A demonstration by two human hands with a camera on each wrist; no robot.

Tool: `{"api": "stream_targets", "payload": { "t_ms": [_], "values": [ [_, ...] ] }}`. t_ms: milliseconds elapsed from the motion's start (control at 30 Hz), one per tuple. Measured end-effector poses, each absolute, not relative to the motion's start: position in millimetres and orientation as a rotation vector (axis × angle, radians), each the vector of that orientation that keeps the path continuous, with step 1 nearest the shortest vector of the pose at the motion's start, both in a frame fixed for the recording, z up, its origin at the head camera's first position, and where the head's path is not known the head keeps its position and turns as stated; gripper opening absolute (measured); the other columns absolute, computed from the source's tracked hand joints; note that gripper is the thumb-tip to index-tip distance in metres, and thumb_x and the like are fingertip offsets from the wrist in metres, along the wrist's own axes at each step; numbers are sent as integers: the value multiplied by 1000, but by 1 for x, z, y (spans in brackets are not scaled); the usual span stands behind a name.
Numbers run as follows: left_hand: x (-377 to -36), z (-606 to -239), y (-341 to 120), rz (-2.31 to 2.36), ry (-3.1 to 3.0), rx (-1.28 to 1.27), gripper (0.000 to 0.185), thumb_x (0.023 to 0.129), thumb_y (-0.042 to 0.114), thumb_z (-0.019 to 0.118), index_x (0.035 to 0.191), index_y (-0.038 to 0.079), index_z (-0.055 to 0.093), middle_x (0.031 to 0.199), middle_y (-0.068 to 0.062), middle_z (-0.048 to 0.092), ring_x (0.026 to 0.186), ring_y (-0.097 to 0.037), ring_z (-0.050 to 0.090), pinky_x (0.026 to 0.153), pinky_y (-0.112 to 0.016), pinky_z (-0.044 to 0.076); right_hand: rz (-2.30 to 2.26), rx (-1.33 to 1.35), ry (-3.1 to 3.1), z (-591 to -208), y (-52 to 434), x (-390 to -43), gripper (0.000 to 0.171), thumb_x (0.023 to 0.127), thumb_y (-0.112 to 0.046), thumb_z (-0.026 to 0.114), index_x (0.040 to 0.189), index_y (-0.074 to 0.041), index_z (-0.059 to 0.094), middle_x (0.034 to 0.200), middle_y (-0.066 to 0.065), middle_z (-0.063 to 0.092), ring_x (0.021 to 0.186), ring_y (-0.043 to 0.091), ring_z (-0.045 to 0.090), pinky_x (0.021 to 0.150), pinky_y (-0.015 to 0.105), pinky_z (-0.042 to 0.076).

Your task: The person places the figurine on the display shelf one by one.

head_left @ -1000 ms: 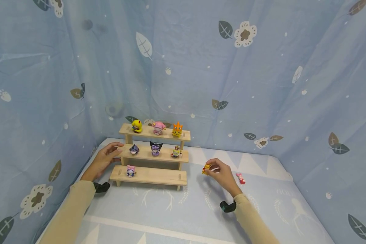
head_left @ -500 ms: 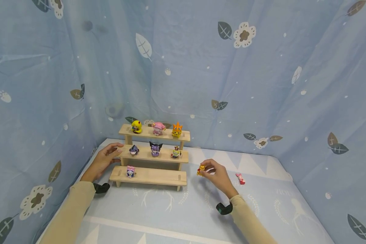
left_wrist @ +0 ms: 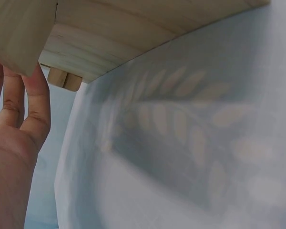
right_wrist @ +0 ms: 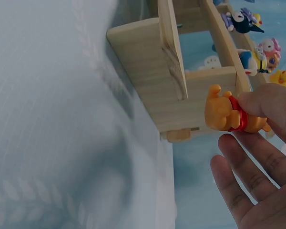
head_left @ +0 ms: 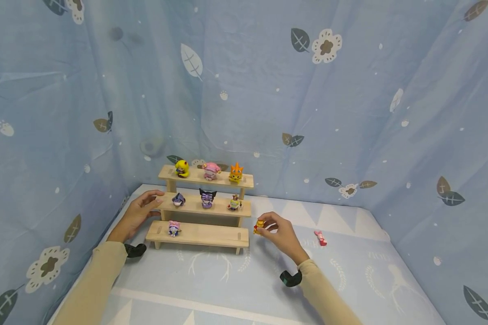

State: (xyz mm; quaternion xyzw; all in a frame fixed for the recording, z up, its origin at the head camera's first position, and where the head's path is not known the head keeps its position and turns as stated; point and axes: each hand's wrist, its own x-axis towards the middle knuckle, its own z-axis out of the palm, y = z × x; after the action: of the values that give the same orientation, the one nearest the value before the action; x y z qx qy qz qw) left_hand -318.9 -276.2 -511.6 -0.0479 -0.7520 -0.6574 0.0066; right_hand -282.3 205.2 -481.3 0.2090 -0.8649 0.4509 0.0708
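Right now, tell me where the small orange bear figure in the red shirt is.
The small orange bear figure is pinched in the right hand, just off the right end of the wooden stepped shelf.

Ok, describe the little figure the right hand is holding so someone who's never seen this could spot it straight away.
Start at the three-step wooden shelf on the blue cloth. Just off its right end, level with the lowest step, the right hand pinches a small orange-yellow bear figure with a red top. Unlike the seven figures standing on the steps and the pink figure lying on the cloth, it is held in fingers.

Seven figures [head_left: 208,197] on stepped shelf [head_left: 203,234], small toy [head_left: 320,238] far right.
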Motion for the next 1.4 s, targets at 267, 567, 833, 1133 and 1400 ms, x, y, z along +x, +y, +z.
{"api": "stream_targets", "payload": {
  "t_ms": [267, 567, 833, 1133, 1400],
  "values": [
    [-319, -512, -276, -2052, -2344, -143, 56, 100, 47, 67, 144, 17, 53, 143, -9, 48, 114, -15, 58, 93, -45, 55, 1400, 707, -2565, -482, 193, -281, 29, 90, -15, 83, 115, -20, 69, 100, -7, 71, 91, 14, 68, 79, 34, 60],
    [-320, -512, -274, -2045, -2342, -114, 55, 98, 49, 68, 142, 18, 55, 145, -11, 48, 112, -14, 59, 91, -43, 57, 1438, 749, -2531, -481, 179, -278, 28, 89, -14, 83, 114, -16, 70, 105, -2, 71, 92, 20, 68, 78, 37, 59],
    [-318, -511, -273, -2036, -2354, -112, 56, 99, 49, 67, 142, 18, 54, 143, -13, 49, 111, -15, 59, 93, -47, 56, 1431, 794, -2525, -480, 165, -275, 29, 89, -11, 83, 116, -16, 71, 105, -7, 71, 91, 17, 68, 80, 37, 60],
    [-321, -512, -274, -2054, -2349, -114, 57, 98, 50, 67, 144, 18, 54, 145, -12, 48, 112, -15, 59, 94, -48, 55, 1450, 855, -2519, -478, 146, -278, 29, 90, -13, 83, 115, -21, 71, 105, -8, 71, 90, 15, 67, 79, 39, 59],
    [-319, -512, -275, -2078, -2331, -146, 56, 100, 47, 66, 145, 17, 52, 141, -8, 49, 114, -16, 57, 94, -49, 54, 1426, 907, -2504, -482, 134, -276, 27, 92, -13, 81, 115, -21, 70, 104, -10, 71, 87, 10, 67, 75, 37, 60]
  ]
}}
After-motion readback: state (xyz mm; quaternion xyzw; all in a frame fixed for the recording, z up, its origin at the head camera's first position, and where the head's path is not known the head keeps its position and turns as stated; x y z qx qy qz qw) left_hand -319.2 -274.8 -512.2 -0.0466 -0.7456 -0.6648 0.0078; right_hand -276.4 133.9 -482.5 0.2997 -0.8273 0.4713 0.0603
